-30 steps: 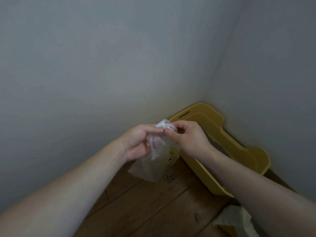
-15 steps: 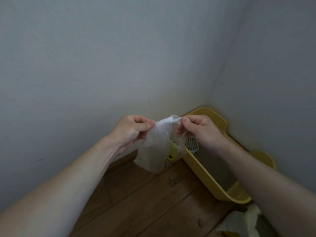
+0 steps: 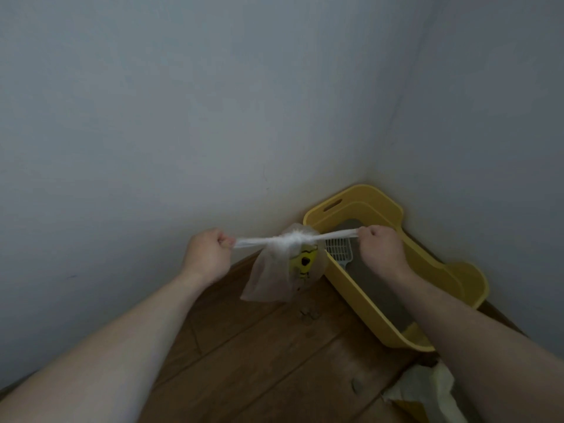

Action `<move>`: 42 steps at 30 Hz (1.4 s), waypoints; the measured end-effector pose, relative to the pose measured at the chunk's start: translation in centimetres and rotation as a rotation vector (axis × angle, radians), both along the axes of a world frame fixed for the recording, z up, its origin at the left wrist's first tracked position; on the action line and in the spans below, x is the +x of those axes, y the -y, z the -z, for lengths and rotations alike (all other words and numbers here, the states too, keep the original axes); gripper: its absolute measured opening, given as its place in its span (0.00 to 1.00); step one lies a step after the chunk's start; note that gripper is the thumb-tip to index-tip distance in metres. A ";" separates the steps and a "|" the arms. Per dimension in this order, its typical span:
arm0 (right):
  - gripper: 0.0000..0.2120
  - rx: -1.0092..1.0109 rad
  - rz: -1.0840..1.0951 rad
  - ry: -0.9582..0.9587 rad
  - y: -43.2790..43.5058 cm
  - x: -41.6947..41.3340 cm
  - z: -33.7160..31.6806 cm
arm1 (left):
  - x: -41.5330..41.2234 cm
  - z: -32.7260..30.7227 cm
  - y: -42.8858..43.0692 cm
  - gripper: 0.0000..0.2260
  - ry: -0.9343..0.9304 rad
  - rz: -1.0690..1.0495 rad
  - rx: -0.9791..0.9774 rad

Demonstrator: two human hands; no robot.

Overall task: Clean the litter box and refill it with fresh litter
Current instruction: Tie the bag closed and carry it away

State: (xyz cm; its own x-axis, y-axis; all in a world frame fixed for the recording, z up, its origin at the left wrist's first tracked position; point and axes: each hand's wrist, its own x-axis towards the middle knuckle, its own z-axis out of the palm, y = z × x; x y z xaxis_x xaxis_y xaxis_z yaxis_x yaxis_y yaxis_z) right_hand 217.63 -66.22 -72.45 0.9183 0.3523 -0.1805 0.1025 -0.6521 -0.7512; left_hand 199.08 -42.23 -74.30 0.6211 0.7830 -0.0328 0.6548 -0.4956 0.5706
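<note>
Gripping hard now: left hand (image 3: 209, 257) and right hand (image 3: 381, 248) both clench the twisted ends of a translucent bag (image 3: 265, 282), stretched taut either side of a knot, the bag hanging above the wooden floor (image 3: 244, 346) with something yellow and black showing through. Just behind it the yellow litter box (image 3: 360, 303) sits on the floor in the far corner against both walls, a pale slotted scoop (image 3: 338, 250) lying inside at its far end on a grey bottom. Crumpled white paper (image 3: 427, 389) lies at the floor's near right edge.
</note>
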 end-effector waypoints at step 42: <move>0.10 0.544 -0.252 -0.376 -2.0 -2.4 -5.8 | 2.4 -7.7 5.0 0.08 0.551 0.019 -0.731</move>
